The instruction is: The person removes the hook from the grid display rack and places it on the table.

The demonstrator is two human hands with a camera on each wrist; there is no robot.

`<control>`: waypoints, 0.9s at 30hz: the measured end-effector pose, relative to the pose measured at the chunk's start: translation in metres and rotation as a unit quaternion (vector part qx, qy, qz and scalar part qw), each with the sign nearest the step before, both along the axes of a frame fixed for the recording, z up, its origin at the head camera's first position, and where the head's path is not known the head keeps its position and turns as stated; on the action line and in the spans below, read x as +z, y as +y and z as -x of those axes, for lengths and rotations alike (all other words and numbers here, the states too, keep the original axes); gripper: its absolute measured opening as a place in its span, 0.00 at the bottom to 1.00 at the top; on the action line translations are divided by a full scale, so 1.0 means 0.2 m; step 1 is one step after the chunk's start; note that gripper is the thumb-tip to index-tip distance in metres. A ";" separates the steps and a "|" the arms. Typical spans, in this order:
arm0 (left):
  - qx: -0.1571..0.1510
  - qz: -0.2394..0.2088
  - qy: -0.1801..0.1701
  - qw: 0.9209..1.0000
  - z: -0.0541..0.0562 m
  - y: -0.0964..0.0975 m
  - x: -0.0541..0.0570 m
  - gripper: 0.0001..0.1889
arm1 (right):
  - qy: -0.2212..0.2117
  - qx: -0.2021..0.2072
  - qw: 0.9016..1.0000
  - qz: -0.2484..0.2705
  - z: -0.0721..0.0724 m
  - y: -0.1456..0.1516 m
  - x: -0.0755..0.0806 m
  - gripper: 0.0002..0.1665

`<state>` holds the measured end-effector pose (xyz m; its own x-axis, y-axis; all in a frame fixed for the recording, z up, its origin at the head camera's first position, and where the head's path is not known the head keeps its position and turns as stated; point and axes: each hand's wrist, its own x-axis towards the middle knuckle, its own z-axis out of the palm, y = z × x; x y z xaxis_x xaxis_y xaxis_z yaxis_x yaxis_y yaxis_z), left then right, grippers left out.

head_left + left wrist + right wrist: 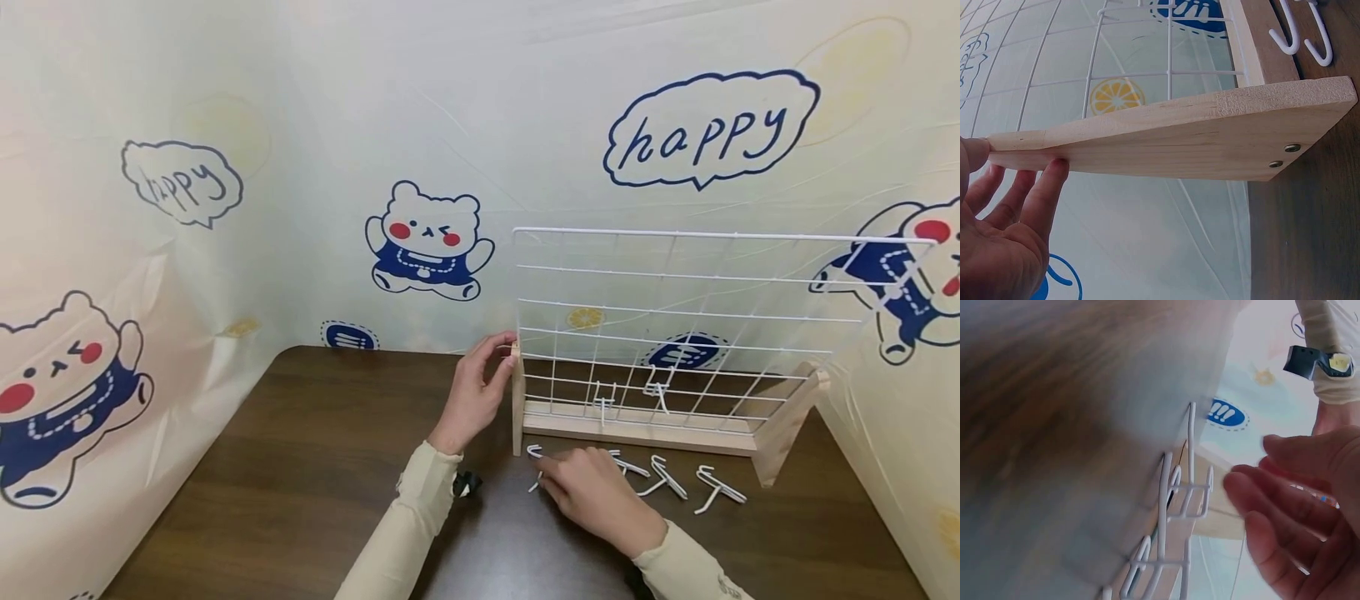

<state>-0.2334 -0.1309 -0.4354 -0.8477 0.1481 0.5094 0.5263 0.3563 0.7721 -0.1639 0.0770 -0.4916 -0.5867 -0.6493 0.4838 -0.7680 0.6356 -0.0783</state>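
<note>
A white wire grid rack (645,317) with wooden sides and base stands on the table, leaning back. My left hand (476,387) grips the upper end of its left wooden side panel (1166,140), the thumb on the edge and fingertips against the outer face. Several white wire hooks (663,479) lie in a row before the rack. Over the leftmost hook (534,452) is my right hand (596,492), partly covering the row. In the right wrist view, its loosely bent fingers (1272,519) are apart from the hooks (1161,512). Two hooks (603,402) hang low on the grid.
The dark wooden table (315,467) extends left of the rack. A printed curtain (315,208) with bears encloses the back and sides. At the left cuff sits a small black device (468,483). Two screws (1292,148) show in the side panel's lower end.
</note>
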 end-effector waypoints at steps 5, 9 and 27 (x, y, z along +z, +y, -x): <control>0.006 -0.003 -0.008 1.000 0.00 -0.01 0.01 0.17 | 0.036 0.017 0.998 0.053 0.00 0.03 0.01 0.09; 0.012 -0.009 -0.005 1.000 0.00 -0.01 0.00 0.17 | 0.071 0.032 0.994 0.081 0.01 0.06 0.02 0.09; 0.005 -0.013 -0.004 1.000 0.00 0.02 0.00 0.17 | 0.114 0.018 0.976 0.184 0.01 0.26 0.05 0.20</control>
